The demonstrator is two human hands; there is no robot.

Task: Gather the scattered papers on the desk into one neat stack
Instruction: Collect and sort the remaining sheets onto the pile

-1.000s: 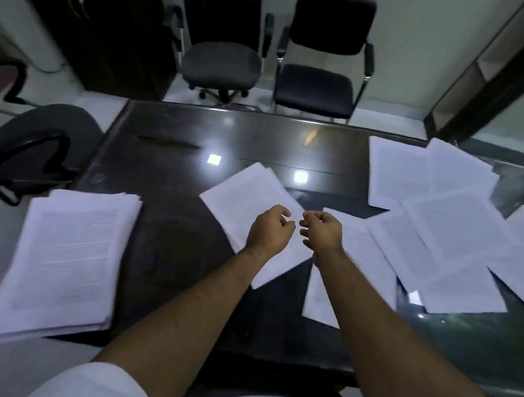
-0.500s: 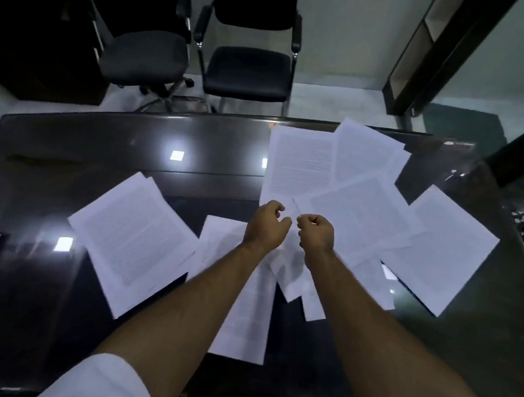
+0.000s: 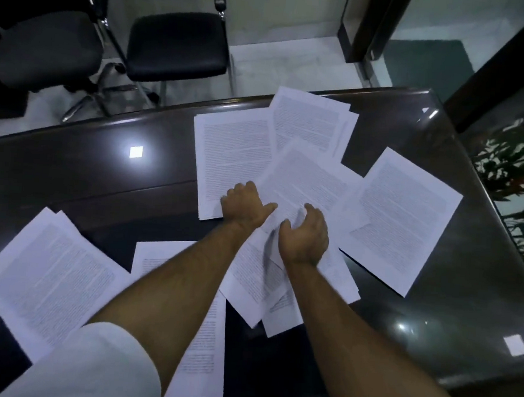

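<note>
White printed sheets are spread loosely over the dark glossy counter, overlapped at odd angles, which is why they must be drawn together before any squaring can be done. A far cluster of overlapped pages is seen toward the right end of the counter; a single page is laid just to its right, its corner apparently tucked under the cluster. Two more groups are left nearer the person: a left pile and a middle sheet, partly hidden under the left forearm. The left hand is laid on the near edge of the far cluster, fingers bent onto the paper and thumb stretched out to the right, so that the pages are probably being pinned or dragged; whether a sheet is truly pinched cannot be told. The right hand is held over the low sheets below the cluster, fingers loosely curved and spread apart, nothing clearly clasped in it. No neat stack is in view yet. Two black chairs are stood beyond the counter.
</note>
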